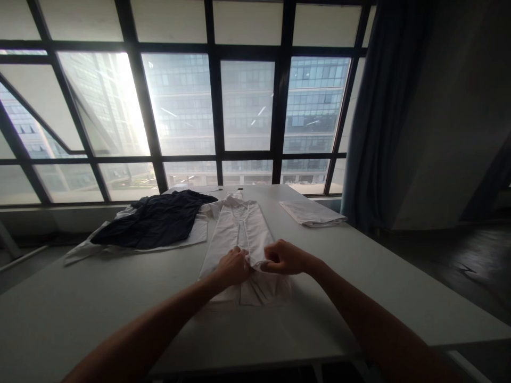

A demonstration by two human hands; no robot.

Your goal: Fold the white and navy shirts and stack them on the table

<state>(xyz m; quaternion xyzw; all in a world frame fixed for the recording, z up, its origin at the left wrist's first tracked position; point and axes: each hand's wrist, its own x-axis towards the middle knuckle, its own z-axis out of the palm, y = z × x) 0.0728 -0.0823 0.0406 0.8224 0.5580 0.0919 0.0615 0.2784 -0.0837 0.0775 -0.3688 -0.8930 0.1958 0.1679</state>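
- While the right hand point(284, 256) grips a turned-up edge of the white garment point(257, 229) between thumb and curled fingers, the left hand point(233, 265) lies bunched on the cloth just beside it. Fingertips of the left are hidden; cannot tell whether it pinches or only presses.
- Position of the white garment: flat, lengthwise, near the middle of the surface point(131, 292), what looks like its neckline toward the far edge and its loose lower end toward the near edge. Judgement: laid this way, the lower part falls within easy reach of someone at the near edge.
- Right grip lifts the cloth slightly into a rolled lip. The left probably steadies the middle line — a counter-hold, so that the garment does not slide.
- Dark garment point(159, 218): heaped toward the far left corner, on top of pale cloth point(195, 234) that spills past the surface's left edge. Placed aside, it seems, to leave working room.
- Folded white cloth point(313, 214): flat by the right edge, toward the far right corner, apart from the white garment; perhaps set there to keep it unruffled.
- Light comes from the window point(247, 106) beyond the far edge — near side dim, fine detail around the fingers uncertain.
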